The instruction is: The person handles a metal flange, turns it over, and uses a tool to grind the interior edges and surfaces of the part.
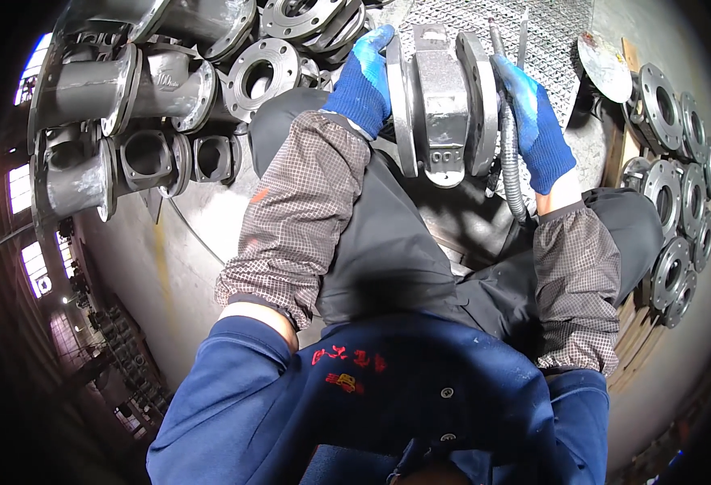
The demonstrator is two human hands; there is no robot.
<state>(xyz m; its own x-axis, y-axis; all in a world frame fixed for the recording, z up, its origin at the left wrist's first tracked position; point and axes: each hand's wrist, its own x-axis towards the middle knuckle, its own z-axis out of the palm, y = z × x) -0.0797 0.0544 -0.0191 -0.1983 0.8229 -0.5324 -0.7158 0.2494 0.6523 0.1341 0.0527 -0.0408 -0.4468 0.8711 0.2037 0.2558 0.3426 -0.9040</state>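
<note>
A dark grey flanged valve body (443, 105), a metal casting with a round flange at each side and a boxy middle, stands between my knees. My left hand (362, 85), in a blue coated glove, presses against the outer side of its left flange, fingers curled over the rim. On the other side my right hand (533, 125), gloved the same, lies along the right flange with fingertips at its upper rim. The two hands grip the casting between them. A ribbed metal hose (509, 166) runs down between the right flange and my right palm. The right fingers are partly hidden.
Stacked grey flanged castings (84, 89) fill the upper left. Loose round flanges (262, 77) pile up beside my left knee. A textured metal plate (554, 32) lies beyond the casting, with a pale round disc (605, 66) nearby. More flanged castings (664, 190) stand in rows at right.
</note>
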